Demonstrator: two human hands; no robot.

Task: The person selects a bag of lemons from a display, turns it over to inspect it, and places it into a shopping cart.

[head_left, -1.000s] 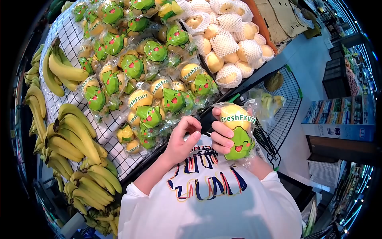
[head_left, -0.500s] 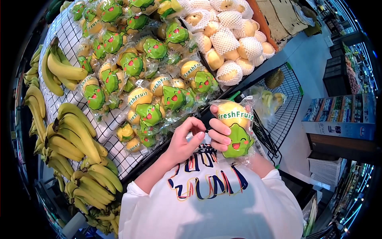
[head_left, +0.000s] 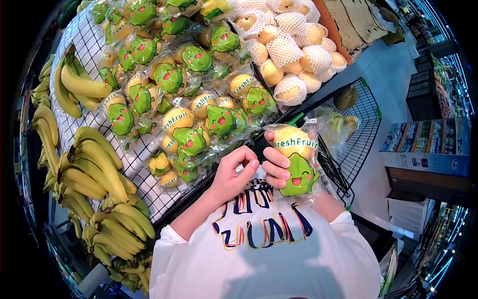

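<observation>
A clear plastic bag of yellow fruit [head_left: 300,172], printed "FreshFruit" with a green smiling cartoon, is held upright before my chest. My right hand [head_left: 277,164] is wrapped round it, fingers across its left side. Just left of it, my left hand [head_left: 236,172] is closed with thumb and forefinger curled together; nothing can be made out between them. Similar bagged fruits [head_left: 190,141] lie heaped on the display beyond my left hand.
Banana bunches [head_left: 99,164] lie on the checked cloth [head_left: 144,184] at left. Pears in foam nets [head_left: 294,55] fill the top middle. A wire shopping cart [head_left: 366,119] at right holds a durian [head_left: 345,98] and a bag of fruit [head_left: 338,123].
The view has shifted slightly. The thumb and forefinger of my left hand have closed together. My right hand still holds the bagged fruit in much the same place.
</observation>
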